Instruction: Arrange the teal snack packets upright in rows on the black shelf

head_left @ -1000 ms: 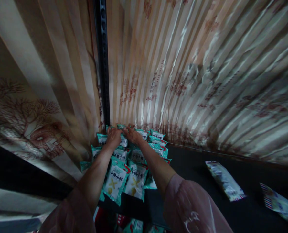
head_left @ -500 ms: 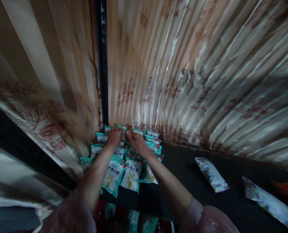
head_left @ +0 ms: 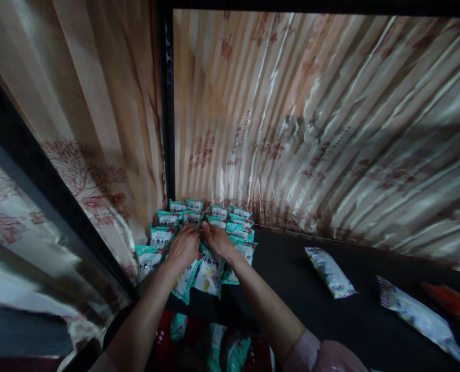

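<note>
Several teal snack packets [head_left: 199,237] lie in overlapping rows at the back left corner of a dark shelf [head_left: 287,279]. My left hand [head_left: 183,247] rests on the middle of the pile, fingers curled down over a packet. My right hand [head_left: 216,238] sits right beside it, its fingers pressed onto packets in the same row. The two hands nearly touch. Whether either hand actually grips a packet is hidden by the backs of the hands.
Striped, shiny curtain fabric [head_left: 311,129] hangs behind and left of the shelf, with a black upright post [head_left: 168,103] in the corner. A white packet [head_left: 329,264] and a longer one [head_left: 419,318] lie on the shelf to the right. More packets [head_left: 214,346] show on a lower level.
Both hands have drawn back from the rear rows of the pile toward the middle rows, closer to me. The camera view has tilted, showing the shelf's top frame.
</note>
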A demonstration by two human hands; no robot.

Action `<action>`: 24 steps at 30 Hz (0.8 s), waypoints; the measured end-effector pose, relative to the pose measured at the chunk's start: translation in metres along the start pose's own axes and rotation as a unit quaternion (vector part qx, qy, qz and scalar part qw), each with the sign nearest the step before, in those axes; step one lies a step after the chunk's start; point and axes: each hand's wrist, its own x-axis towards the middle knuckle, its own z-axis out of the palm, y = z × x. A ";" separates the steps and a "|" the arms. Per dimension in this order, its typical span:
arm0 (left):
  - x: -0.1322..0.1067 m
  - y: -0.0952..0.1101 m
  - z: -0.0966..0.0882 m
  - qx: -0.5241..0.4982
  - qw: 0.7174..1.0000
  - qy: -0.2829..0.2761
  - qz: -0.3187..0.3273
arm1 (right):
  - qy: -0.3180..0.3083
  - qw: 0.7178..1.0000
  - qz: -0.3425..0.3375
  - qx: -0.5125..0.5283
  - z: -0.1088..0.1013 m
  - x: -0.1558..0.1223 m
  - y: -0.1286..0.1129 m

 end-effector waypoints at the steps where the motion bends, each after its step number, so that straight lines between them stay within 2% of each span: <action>1: -0.004 0.002 0.001 0.000 1.000 0.005 -0.002 | 0.002 1.000 -0.001 0.005 0.002 0.000 0.000; 5: -0.016 0.005 0.010 -0.008 1.000 0.026 -0.006 | 0.005 0.999 -0.018 0.045 0.008 -0.002 -0.001; 10: -0.018 0.000 0.016 0.002 0.999 0.044 -0.001 | 0.007 0.996 -0.020 0.085 0.016 -0.002 -0.004; 19: -0.019 -0.005 0.018 0.013 0.995 0.093 0.017 | 0.014 0.998 -0.026 0.064 0.017 0.000 -0.007; 21: -0.023 -0.004 0.018 0.018 0.993 0.119 0.023 | 0.043 0.996 -0.036 0.062 0.014 -0.006 -0.008; 24: -0.035 0.002 0.018 0.028 0.985 0.168 0.027 | 0.121 0.987 -0.039 0.096 0.011 -0.024 -0.011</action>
